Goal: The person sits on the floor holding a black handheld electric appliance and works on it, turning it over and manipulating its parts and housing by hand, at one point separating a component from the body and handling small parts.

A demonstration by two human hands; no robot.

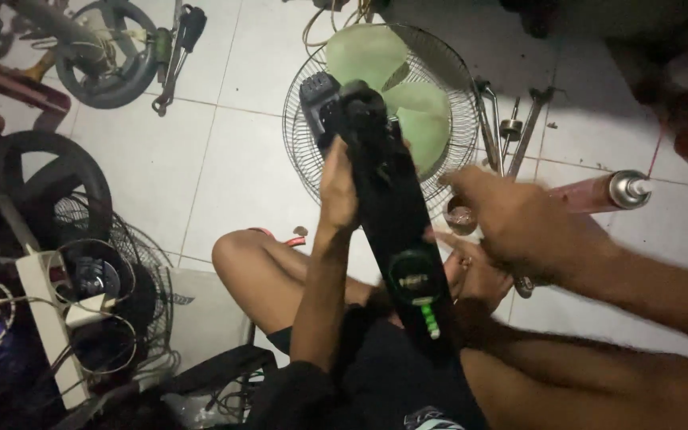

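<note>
Black fan body (396,215), long and narrow, is standing almost upright between the person's legs, with its lower end resting near the lap and its motor head (344,107) pointing away toward the floor tiles. The left hand (338,191) is gripping this body on its upper part, just below the motor head, with the fingers wrapped closely around the left edge. The right hand (511,219) is hovering just beside the right side of the body, with the fingers loosely bent and pointing to the left; it is blurred, and it is not possible to tell if it is touching the body or holding something small.

On the lower part of the body a round dial (413,275) with a green ring is showing, and under it a small green switch (430,320).

Behind the motor head, a round wire fan guard (304,151) is lying flat on the white tiles (224,167), with pale green blades (392,87) inside it. To the right of the guard, several metal wrenches (519,131) are lying, and a spray can (599,193) is lying on its side near them. On the left side, other fan parts and a white power strip (45,318) with cables are piling together.
</note>
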